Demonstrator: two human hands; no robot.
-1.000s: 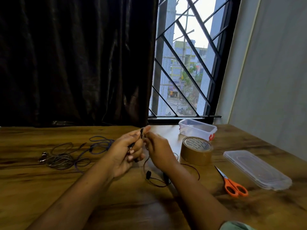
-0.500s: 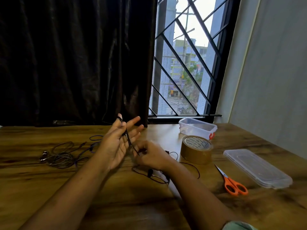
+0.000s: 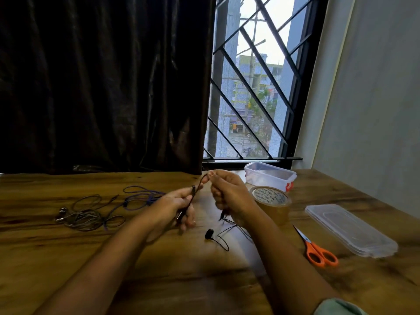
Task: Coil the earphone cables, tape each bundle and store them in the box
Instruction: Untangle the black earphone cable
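We hold the black earphone cable (image 3: 197,189) up between both hands, above the middle of the wooden table (image 3: 68,258). Our left hand (image 3: 175,205) grips the cable's lower run with its fingers curled round it, and the cord rises past the thumb. Our right hand (image 3: 229,194), just to the right and a little farther off, pinches the top of the loop between thumb and forefinger. Its other fingers curl over strands that drop out below the palm. Those strands trail onto the table and end in a black earbud (image 3: 209,234) lying between our forearms.

At the left lie a grey cable (image 3: 84,214) and a purple cable (image 3: 141,196), tangled together. Right of our right hand stands the brown tape roll (image 3: 270,196), with the open clear box (image 3: 268,176) just beyond it. The lid (image 3: 350,230) lies farther right, and the orange scissors (image 3: 318,251) lie beside its near left edge.
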